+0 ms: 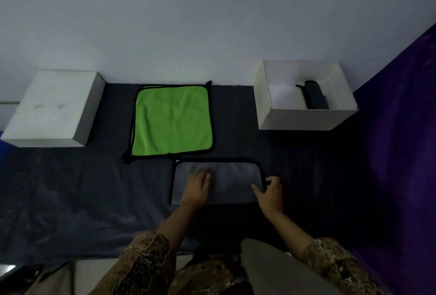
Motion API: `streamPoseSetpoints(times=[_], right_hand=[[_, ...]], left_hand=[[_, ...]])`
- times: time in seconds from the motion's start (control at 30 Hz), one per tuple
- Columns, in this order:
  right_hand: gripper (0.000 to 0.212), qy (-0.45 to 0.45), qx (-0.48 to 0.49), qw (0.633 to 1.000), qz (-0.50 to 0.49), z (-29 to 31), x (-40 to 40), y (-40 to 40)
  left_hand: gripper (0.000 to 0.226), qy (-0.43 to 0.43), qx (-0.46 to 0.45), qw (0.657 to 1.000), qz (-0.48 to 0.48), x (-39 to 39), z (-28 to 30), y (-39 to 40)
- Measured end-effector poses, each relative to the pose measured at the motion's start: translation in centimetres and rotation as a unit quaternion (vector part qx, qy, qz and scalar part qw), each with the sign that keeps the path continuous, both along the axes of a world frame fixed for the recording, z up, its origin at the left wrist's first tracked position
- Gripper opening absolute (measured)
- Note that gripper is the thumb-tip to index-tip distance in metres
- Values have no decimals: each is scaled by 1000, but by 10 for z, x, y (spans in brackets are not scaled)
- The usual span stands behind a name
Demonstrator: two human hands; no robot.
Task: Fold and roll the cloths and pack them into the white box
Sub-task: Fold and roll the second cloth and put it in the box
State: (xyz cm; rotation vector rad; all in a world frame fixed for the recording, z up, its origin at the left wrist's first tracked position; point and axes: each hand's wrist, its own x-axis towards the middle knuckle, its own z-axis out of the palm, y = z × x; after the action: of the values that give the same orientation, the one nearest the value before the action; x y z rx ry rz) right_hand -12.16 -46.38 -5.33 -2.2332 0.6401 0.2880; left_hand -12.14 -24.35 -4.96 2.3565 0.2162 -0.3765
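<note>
Dark mat [70,188] covers the work surface. On it, far right: open white box [304,119], one dark rolled cloth [316,95] already lying inside, toward its right side. Far left: a closed white box [50,108], upside down or lidded, cannot tell which. Centre, far side: green cloth [173,119], flat, unfolded. Nearest the person: grey cloth [233,182], apparently folded to a strip.

Step in hand, as judged: flattening the grey cloth before rolling. Next move needs one short end lifted and turned over tightly while the other hand steadies the strip.

Left hand [197,188]: fingers straight, together, pressing flat on the cloth. Right hand [270,192]: fingers loosely curled at the cloth's right edge; whether they pinch the edge, cannot tell.
</note>
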Motion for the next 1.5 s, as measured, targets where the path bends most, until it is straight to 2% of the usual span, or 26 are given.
streamPoseSetpoints(times=[0.1, 0.23, 0.3, 0.37, 0.43, 0.5, 0.57, 0.63, 0.67, 0.7, 0.77, 0.8, 0.83, 0.93, 1.0, 1.17, 1.3, 1.5], right_hand=[[62, 45, 63, 996, -55, 7, 1, 5], [58, 149, 123, 980, -41, 18, 9, 0], [53, 156, 128, 979, -19, 28, 10, -7], [56, 137, 112, 984, 21, 37, 12, -16], [59, 112, 180, 975, 61, 46, 12, -21], [51, 128, 265, 950, 106, 53, 13, -16], [33, 199, 293, 922, 154, 62, 13, -4], [27, 253, 317, 894, 190, 64, 13, 7], [26, 261, 324, 887, 200, 63, 12, 12], [27, 256, 328, 887, 200, 62, 12, 16], [27, 221, 316, 906, 173, 60, 10, 23], [27, 204, 306, 917, 157, 58, 9, 25], [26, 193, 294, 925, 143, 54, 7, 28], [30, 185, 227, 947, 132, 43, 4, 38], [34, 182, 188, 957, 126, 35, 2, 48], [63, 160, 135, 968, 135, 20, -5, 72], [63, 115, 89, 980, 136, 10, -7, 80], [60, 95, 48, 983, 151, 5, -7, 81]], left_hand=[[29, 27, -59, 997, 30, -7, 0, -19], [32, 41, -41, 997, 41, -11, -1, -30], [36, 90, -52, 994, 34, -10, 2, -35], [31, 164, -134, 975, 69, -8, 13, -42], [29, 208, -269, 931, 133, -1, 24, -53], [43, 240, -432, 844, 212, 7, 30, -62], [51, 243, -516, 783, 250, 14, 36, -64], [53, 232, -550, 762, 253, 15, 39, -59], [55, 225, -523, 784, 248, 14, 37, -55], [51, 211, -473, 820, 242, 13, 32, -48], [21, 153, -361, 885, 251, 9, 19, -31], [11, 133, -335, 897, 256, 7, 14, -21], [8, 121, -323, 903, 257, 5, 9, -11], [25, 84, -285, 924, 239, 3, 8, 18], [28, 72, -263, 937, 219, 6, 5, 33], [28, 53, -162, 958, 229, 11, -8, 54], [34, 49, -105, 961, 249, 11, -17, 59], [30, -12, -93, 962, 255, 12, -16, 61]])
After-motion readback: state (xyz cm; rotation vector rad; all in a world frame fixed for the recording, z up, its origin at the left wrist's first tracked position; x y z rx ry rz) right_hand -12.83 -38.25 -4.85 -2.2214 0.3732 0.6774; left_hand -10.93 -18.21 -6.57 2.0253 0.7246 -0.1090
